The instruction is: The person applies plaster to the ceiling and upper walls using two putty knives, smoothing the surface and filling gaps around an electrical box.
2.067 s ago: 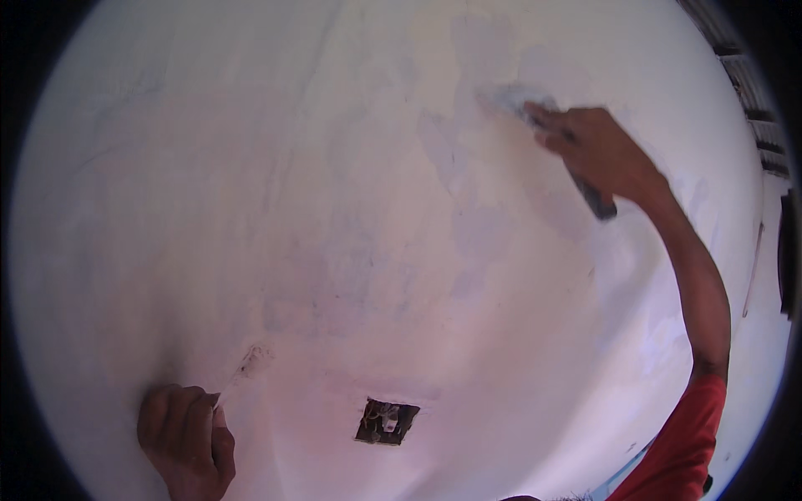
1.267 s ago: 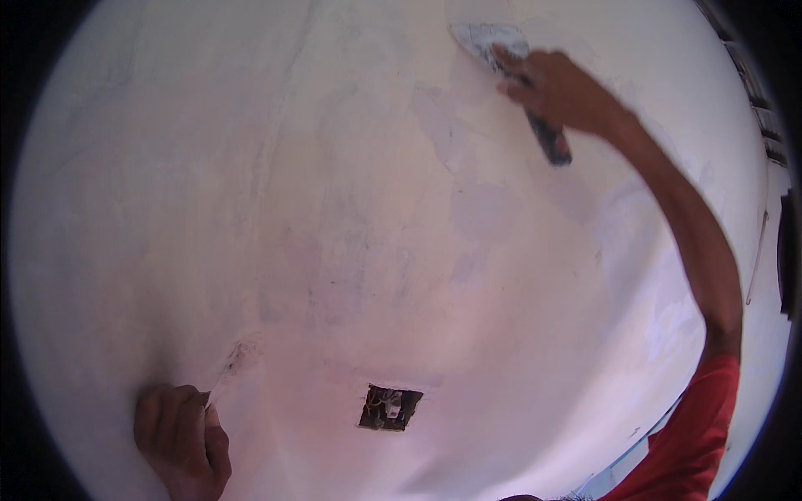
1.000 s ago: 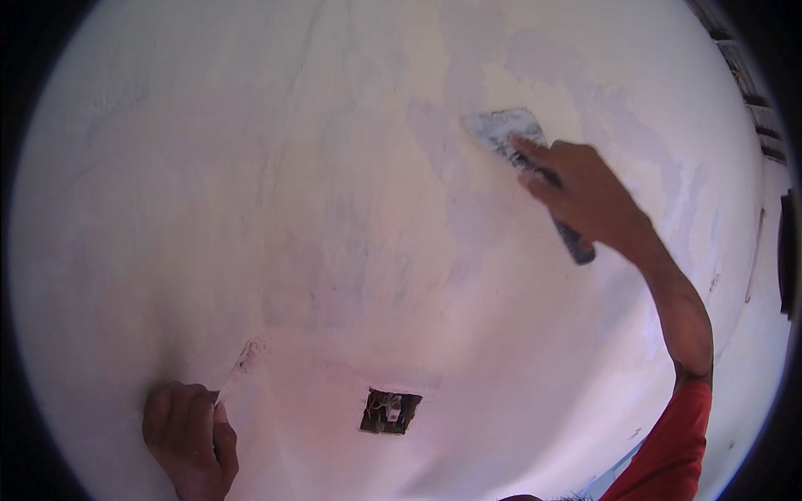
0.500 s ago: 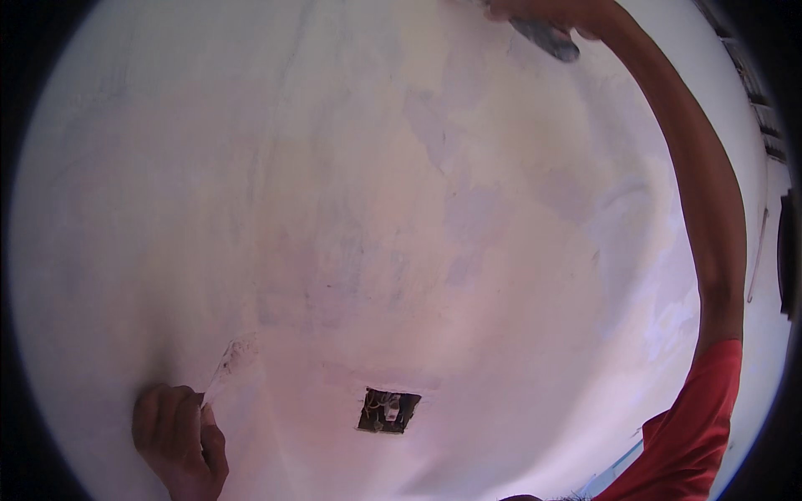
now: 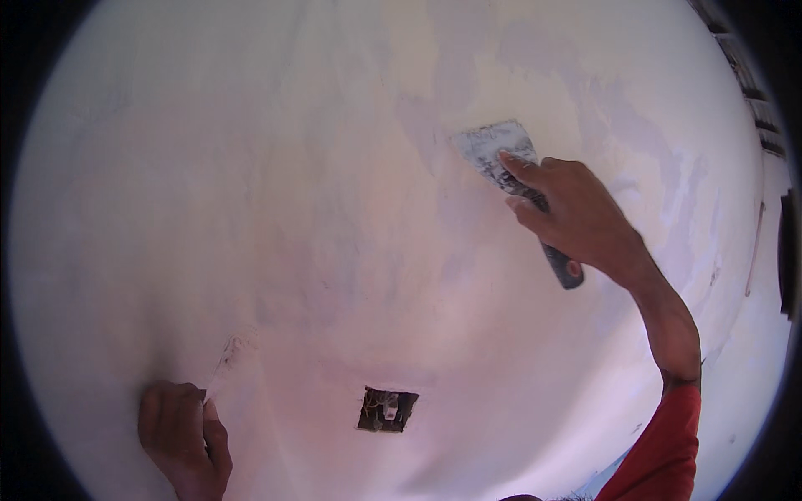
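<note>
My right hand [image 5: 576, 213] grips a putty knife [image 5: 501, 150] by its dark handle, index finger stretched along the smeared metal blade. The blade's wide edge points up and left, against or very close to the patchy wall [image 5: 334, 209]. At the lower left, my left hand [image 5: 185, 434] is closed around a second, pale-smeared putty knife [image 5: 227, 361]. Its blade slants up to the right and blends with the wall; its handle is hidden in my fingers.
A square cutout [image 5: 388, 409] in the wall, low and just right of my left hand, shows wires inside. Along the far right edge are dark slats [image 5: 752, 92] and a dark upright object [image 5: 786, 255].
My right hand has come down from the top edge with the putty knife, bringing its whole blade into view and bending the arm. My left hand has barely shifted.
</note>
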Action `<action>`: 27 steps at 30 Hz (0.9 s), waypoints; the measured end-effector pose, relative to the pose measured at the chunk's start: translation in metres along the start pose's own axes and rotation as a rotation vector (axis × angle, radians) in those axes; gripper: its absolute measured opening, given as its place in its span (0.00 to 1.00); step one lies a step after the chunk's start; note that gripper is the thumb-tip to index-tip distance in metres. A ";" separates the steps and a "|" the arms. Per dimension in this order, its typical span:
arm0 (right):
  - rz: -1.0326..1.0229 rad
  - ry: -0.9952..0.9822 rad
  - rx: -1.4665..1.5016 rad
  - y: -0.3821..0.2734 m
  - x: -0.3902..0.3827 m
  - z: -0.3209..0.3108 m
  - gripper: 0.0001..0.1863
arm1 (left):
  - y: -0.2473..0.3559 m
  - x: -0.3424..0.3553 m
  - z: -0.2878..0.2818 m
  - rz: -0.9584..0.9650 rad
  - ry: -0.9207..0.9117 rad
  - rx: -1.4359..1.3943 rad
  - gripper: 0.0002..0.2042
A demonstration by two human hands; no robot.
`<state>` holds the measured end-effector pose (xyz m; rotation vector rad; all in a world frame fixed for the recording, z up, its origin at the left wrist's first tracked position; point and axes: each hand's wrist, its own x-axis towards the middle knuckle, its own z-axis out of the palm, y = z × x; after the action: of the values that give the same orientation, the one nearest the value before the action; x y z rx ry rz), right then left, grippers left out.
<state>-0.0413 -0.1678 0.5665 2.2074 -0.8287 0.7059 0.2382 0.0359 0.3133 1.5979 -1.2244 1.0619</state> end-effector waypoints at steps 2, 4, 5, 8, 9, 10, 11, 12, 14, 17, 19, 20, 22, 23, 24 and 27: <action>-0.043 0.083 -0.076 0.014 0.029 -0.016 0.28 | 0.000 0.005 -0.006 0.021 0.008 0.042 0.06; -0.157 0.287 -0.193 0.038 0.092 -0.061 0.29 | 0.001 0.006 -0.001 0.050 0.010 0.026 0.06; -0.268 0.585 -0.186 0.081 0.142 -0.066 0.30 | 0.002 0.006 -0.002 0.037 0.013 0.055 0.06; -0.210 0.217 0.107 0.032 0.189 -0.127 0.15 | -0.003 0.000 0.008 0.009 0.005 0.061 0.07; -0.163 0.135 0.060 0.024 0.196 -0.131 0.14 | -0.003 0.001 0.006 0.003 -0.003 0.085 0.07; -0.096 0.131 0.025 0.018 0.198 -0.129 0.14 | -0.002 0.002 0.004 0.005 -0.010 0.096 0.07; -0.028 0.124 -0.013 0.015 0.197 -0.125 0.13 | -0.001 0.003 0.003 0.003 -0.014 0.093 0.08; -0.027 0.121 -0.006 0.020 0.194 -0.121 0.13 | -0.001 0.003 0.002 0.002 -0.018 0.086 0.08; -0.220 -0.020 0.091 0.020 0.182 -0.113 0.14 | -0.001 0.002 0.003 0.001 -0.026 0.096 0.09; -0.031 -0.089 0.012 -0.024 0.121 -0.099 0.15 | -0.002 0.001 0.007 -0.004 -0.030 0.095 0.10; -0.090 -0.126 0.013 -0.002 0.110 -0.076 0.16 | 0.000 0.001 0.006 -0.001 -0.035 0.109 0.10; -0.074 -0.039 0.005 0.004 0.100 -0.051 0.15 | 0.000 0.002 0.004 -0.004 -0.041 0.135 0.10; 0.034 -0.084 -0.036 -0.010 0.072 -0.043 0.27 | 0.000 0.001 -0.001 0.001 -0.040 0.150 0.10; -0.022 -0.042 0.013 -0.002 0.063 -0.033 0.28 | -0.001 0.000 -0.001 0.006 -0.043 0.142 0.10; -0.081 -0.005 0.063 0.006 0.054 -0.021 0.28 | -0.001 0.000 -0.002 0.011 -0.047 0.137 0.10; -0.128 0.016 -0.034 0.006 0.016 0.004 0.29 | 0.000 0.000 0.000 0.003 -0.024 0.104 0.09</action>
<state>-0.0342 -0.1802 0.5765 2.1997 -0.6800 0.6418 0.2384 0.0359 0.3133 1.6927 -1.2049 1.1270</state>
